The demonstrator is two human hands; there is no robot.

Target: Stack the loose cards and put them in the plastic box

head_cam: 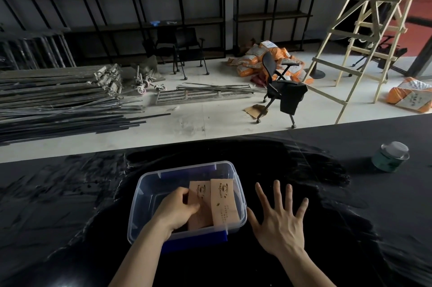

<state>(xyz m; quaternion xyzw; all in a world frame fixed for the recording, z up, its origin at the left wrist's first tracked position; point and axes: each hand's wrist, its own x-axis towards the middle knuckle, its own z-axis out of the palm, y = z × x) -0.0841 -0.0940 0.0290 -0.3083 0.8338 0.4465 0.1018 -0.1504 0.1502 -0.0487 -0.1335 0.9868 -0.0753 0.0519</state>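
A clear plastic box (pixel 149 184) with blue clips stands on the black table in front of me. Inside it lie two stacks of tan printed cards. My left hand (pixel 174 210) reaches into the box and grips the left stack (pixel 198 193) by its near left edge. The right stack (pixel 224 201) leans along the box's right side, untouched. Just right of the box, my right hand (pixel 279 219) hovers flat over the table, fingers spread, holding nothing.
A green tin with a clear lid (pixel 390 157) sits on the table at the far right. The table's far edge (pixel 210 143) runs just beyond the box. Behind it the floor holds chairs, metal bars, sacks and a wooden ladder.
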